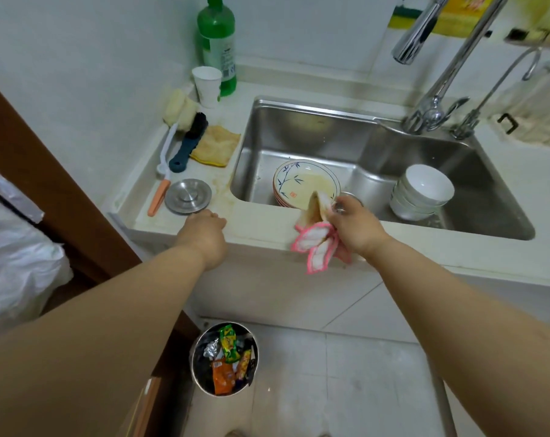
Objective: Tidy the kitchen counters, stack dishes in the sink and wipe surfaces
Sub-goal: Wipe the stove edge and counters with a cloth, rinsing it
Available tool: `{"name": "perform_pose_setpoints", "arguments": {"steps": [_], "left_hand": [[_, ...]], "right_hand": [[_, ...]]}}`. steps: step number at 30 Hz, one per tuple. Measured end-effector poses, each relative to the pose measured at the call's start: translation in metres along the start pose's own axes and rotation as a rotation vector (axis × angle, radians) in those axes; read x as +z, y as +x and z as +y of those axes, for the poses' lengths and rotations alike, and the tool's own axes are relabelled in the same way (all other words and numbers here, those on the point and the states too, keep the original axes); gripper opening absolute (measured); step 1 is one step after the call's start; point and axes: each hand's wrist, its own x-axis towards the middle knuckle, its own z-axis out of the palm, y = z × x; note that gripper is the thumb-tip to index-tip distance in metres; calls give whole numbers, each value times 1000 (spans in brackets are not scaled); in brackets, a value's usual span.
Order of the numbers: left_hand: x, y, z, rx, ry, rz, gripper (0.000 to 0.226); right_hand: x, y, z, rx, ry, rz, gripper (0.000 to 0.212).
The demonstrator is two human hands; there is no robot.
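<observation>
My right hand [357, 227] grips a white cloth with pink edging [318, 244] over the front rim of the steel sink [475, 159]. The cloth hangs down past the counter edge. My left hand [204, 233] rests on the front edge of the pale counter [261, 220], fingers curled under, holding nothing that I can see. In the sink stand a stack of plates with a blue bamboo pattern [302, 182] and a stack of white bowls [423, 192]. The counter left of the sink carries yellowish stains [225, 187].
Left of the sink lie a steel sink strainer lid [188, 196], an orange-handled tool [157, 197], a dark brush [190, 141], a white brush [166, 149], a yellow cloth [215, 146], a sponge [179, 108], a paper cup [207, 85] and a green bottle [218, 42]. A faucet [437, 61] stands behind the sink; a bin of wrappers [225, 357] sits below.
</observation>
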Motion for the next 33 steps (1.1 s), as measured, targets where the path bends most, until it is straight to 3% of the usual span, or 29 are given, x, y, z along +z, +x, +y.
{"name": "perform_pose_setpoints", "arguments": {"steps": [2, 5, 8, 13, 19, 22, 25, 28, 30, 33], "left_hand": [[1, -1, 1, -5, -4, 9, 58], [3, 0, 1, -11, -11, 26, 57], [5, -3, 1, -5, -18, 6, 61], [5, -3, -3, 8, -48, 4, 63], [13, -3, -8, 49, -50, 64, 58], [14, -3, -6, 38, -27, 76, 59], [14, -2, -1, -15, -19, 48, 65], [16, -2, 1, -19, -14, 39, 66], [16, -2, 1, -27, -13, 35, 66], [16, -1, 2, -26, -9, 29, 67]], "right_hand": [[-6, 5, 17, 126, -386, 141, 46], [-1, -6, 16, -75, -316, 334, 39], [29, -16, 14, -264, -396, 194, 45], [48, 0, 6, -48, -334, 178, 49], [120, -6, -64, -377, -262, -58, 38], [114, -1, -55, -397, -261, -32, 32], [59, 6, 0, -230, -296, 98, 40], [-10, 0, 56, 82, -419, 258, 45], [-31, -5, 67, 251, -359, 297, 57], [-6, -3, 41, 232, -338, 251, 64]]}}
